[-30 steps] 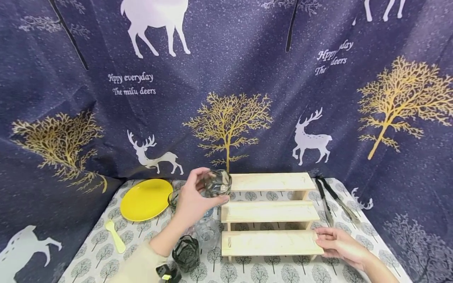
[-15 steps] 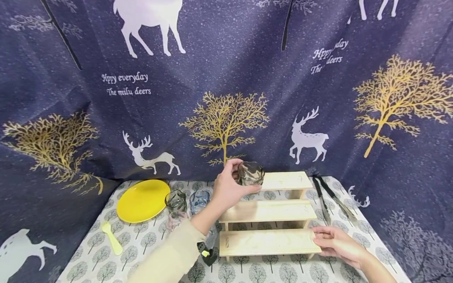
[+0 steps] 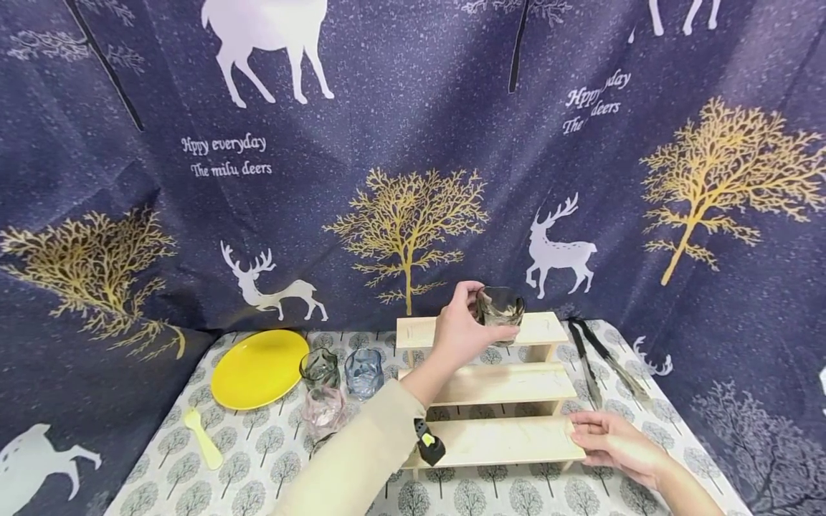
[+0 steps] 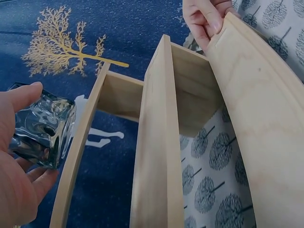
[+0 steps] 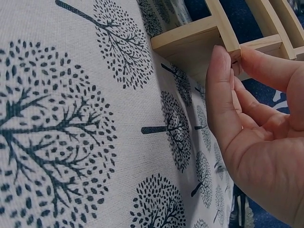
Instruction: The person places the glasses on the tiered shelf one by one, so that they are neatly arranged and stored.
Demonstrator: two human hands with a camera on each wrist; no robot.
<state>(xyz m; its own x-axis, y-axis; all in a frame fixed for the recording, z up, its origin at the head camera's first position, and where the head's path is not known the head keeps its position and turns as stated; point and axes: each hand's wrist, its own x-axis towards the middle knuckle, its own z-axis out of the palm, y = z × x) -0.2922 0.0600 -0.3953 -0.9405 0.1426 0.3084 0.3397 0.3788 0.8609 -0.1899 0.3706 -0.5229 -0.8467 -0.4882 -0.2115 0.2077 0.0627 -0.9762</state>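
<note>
My left hand (image 3: 461, 326) grips a smoky grey glass cup (image 3: 502, 312) by its sides, upright and close over the right half of the rack's top tier. In the left wrist view the cup (image 4: 42, 126) sits between thumb and fingers, near the edge of that tier. The three-tier pale wooden rack (image 3: 500, 438) stands on the cloth. At its lowest tier, my right hand (image 3: 619, 448) pinches the right end. The right wrist view shows thumb and fingers of this hand (image 5: 261, 128) around the board's corner.
Left of the rack stand a dark green glass cup (image 3: 320, 368), a blue one (image 3: 364, 374) and a pink one (image 3: 324, 410). Part of another dark cup shows behind my left sleeve. A yellow plate (image 3: 260, 369) and yellow fork (image 3: 203, 438) lie further left. Black-handled tongs (image 3: 609, 364) lie right.
My left hand has carried the grey glass cup rightward, from the rack's left end to above the right half of the top tier. My right hand has stayed at the lowest tier.
</note>
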